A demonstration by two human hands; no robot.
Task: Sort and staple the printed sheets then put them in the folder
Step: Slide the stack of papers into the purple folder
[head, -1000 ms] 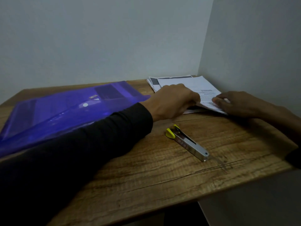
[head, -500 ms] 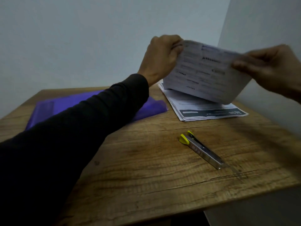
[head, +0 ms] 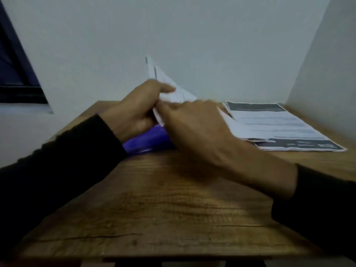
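A wooden table [head: 173, 209] fills a corner between two pale walls, its grain running crosswise under both forearms. Above its far half the left hand [head: 133, 110] grasps a printed sheet [head: 169, 87], thumb stretched over the near face and fingers curled behind, so that the paper stands steeply on edge with its top corner rising above the knuckles. The right hand [head: 194, 126] meets the same sheet from the other side, its fingers bent at the lower edge; the frame is blurred here, so whether it pinches the paper or merely touches it cannot be told. Beneath both hands a strip of the purple folder [head: 148, 139] lies flat on the wood. Just beyond the right hand, toward the corner, the stack of printed sheets [head: 273, 126] rests on the table. Both arms wear dark sleeves [head: 57, 166].
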